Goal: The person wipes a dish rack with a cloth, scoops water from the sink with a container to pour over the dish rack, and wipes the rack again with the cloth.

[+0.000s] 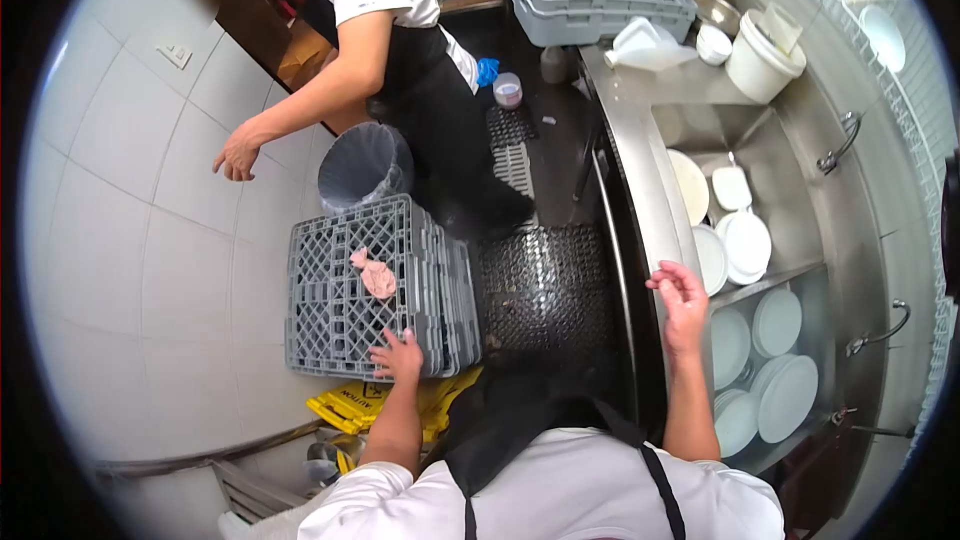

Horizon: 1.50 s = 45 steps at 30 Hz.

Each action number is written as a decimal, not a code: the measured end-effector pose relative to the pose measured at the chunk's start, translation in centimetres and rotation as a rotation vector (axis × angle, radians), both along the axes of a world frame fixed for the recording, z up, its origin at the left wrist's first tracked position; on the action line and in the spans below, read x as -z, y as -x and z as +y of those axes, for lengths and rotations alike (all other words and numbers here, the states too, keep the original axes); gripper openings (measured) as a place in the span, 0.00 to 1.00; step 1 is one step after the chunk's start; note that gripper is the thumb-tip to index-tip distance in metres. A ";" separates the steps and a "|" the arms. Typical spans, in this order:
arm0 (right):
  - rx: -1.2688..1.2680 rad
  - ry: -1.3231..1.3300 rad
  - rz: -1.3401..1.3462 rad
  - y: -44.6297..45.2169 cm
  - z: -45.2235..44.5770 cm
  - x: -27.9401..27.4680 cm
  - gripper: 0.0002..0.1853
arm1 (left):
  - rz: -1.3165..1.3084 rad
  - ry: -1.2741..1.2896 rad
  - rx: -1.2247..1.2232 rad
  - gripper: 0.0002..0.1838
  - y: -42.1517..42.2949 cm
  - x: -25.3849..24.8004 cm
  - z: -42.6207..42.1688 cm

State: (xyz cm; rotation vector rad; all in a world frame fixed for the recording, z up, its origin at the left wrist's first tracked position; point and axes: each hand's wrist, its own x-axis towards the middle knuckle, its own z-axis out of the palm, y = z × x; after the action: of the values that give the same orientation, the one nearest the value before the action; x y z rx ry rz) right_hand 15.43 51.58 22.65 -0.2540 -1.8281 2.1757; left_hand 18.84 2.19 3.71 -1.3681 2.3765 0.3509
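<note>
White tiles (pixel 190 190) flank gray dish racks (pixel 330 325), left, bearing a pink cloth (pixel 377 278); the spread left hand (pixel 400 356) is at their near edge, the empty, loosely open right hand (pixel 683 308) beside the sink (pixel 652 210). Beyond, a co-worker (pixel 412 65) partly blocks the aisle (pixel 548 275).

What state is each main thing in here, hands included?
Left hand, open, fingers spread over the grey crates; contact unclear
Right hand, open, by the sink's front edge; contact unclear
Grey crates, stacked
Pink item, crumpled, on the crates
Bin, open-topped, bag-lined
White jug, lying on its side
White bucket, upright, open-topped
Near-basin plates, in piles
</note>
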 end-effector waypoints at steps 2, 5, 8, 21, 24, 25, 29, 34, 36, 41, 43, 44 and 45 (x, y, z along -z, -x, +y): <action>0.042 -0.004 -0.053 -2.7 2.5 0.4 0.13 | 0.020 0.046 0.039 0.42 -0.7 0.4 0.5; 0.113 0.093 0.014 -5.4 4.7 1.6 0.13 | 0.068 0.099 0.102 0.42 -1.6 -1.3 3.1; 0.154 0.153 0.036 -7.4 6.2 1.1 0.12 | 0.214 0.102 0.291 0.42 -3.6 -0.9 6.8; 0.529 -0.112 -0.035 -26.4 10.8 -3.2 0.10 | -0.300 -0.685 1.226 0.38 -0.5 1.9 29.7; 0.899 -0.185 -0.242 -36.1 9.9 -3.9 0.10 | -0.206 -0.602 1.404 0.41 0.8 5.5 30.8; 0.994 -0.197 -0.236 -39.4 8.8 -3.5 0.10 | -0.257 -0.557 1.403 0.42 1.6 5.1 31.6; 1.276 -0.091 -0.227 -48.2 3.6 -2.8 0.11 | -0.331 -0.531 1.450 0.41 1.2 10.7 30.1; 1.346 0.007 -0.240 -51.2 1.4 -1.5 0.13 | -0.527 -0.449 1.614 0.42 -1.9 12.6 28.8; 1.270 -0.006 -0.354 -48.0 2.5 -2.3 0.12 | -0.534 -0.468 1.560 0.43 -3.3 11.2 29.1; 0.968 -0.116 -0.400 -43.6 7.4 -0.4 0.10 | -0.469 -0.534 1.463 0.42 -3.8 8.9 29.2; 0.919 -0.103 -0.349 -42.3 9.6 -0.5 0.10 | -0.350 -0.505 1.409 0.38 -3.6 7.7 29.0; 0.898 -0.093 -0.328 -42.0 10.6 -0.3 0.10 | -0.335 -0.500 1.377 0.38 -3.3 7.4 28.9; 0.868 -0.090 -0.340 -41.8 11.7 0.2 0.10 | -0.323 -0.493 1.347 0.37 -3.0 7.2 28.8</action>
State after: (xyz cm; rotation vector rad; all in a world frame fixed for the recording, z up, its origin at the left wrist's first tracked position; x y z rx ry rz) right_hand 57.19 63.24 22.49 -1.1990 -1.5202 1.4840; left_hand 21.85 30.94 -3.49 0.4502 2.1507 0.2363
